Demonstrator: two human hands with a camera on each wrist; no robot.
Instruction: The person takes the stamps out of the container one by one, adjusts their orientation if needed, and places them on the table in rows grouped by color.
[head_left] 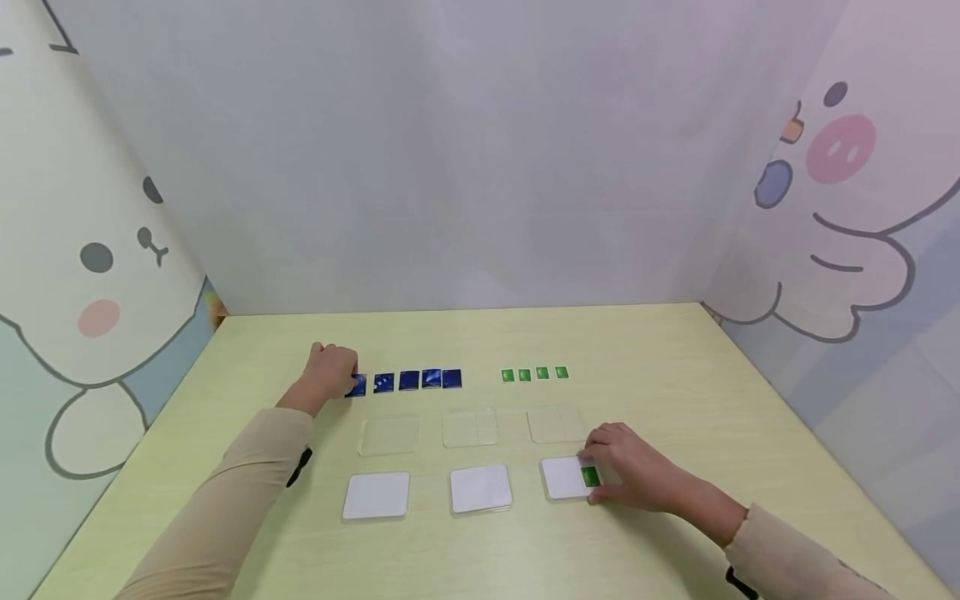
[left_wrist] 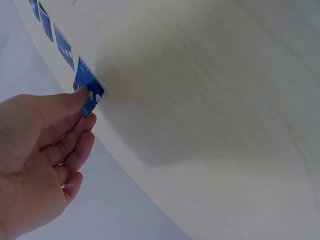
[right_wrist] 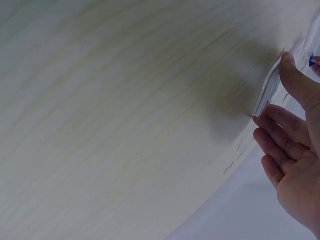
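At the left end of a row of small blue packets (head_left: 408, 381), my left hand (head_left: 328, 372) pinches the endmost one. In the left wrist view this blue packet (left_wrist: 91, 77) shows a toothed edge and white marks, held between thumb and fingers. My right hand (head_left: 637, 471) grips the right end of a flat clear case (head_left: 562, 478) with a white face, thumb on one edge and fingers on the opposite one. A small green square (head_left: 590, 477) lies on that white face, beside the fingers. The right wrist view shows the case's edge (right_wrist: 267, 82) side-on.
Two more white-faced cases, one at left (head_left: 377, 496) and one in the middle (head_left: 481, 488), lie in the front row. Behind them lie three transparent pieces (head_left: 470, 427). Several green squares (head_left: 542, 373) line up at the back right. A pale curtain (head_left: 450, 167) closes off the table's (head_left: 652, 350) far edge.
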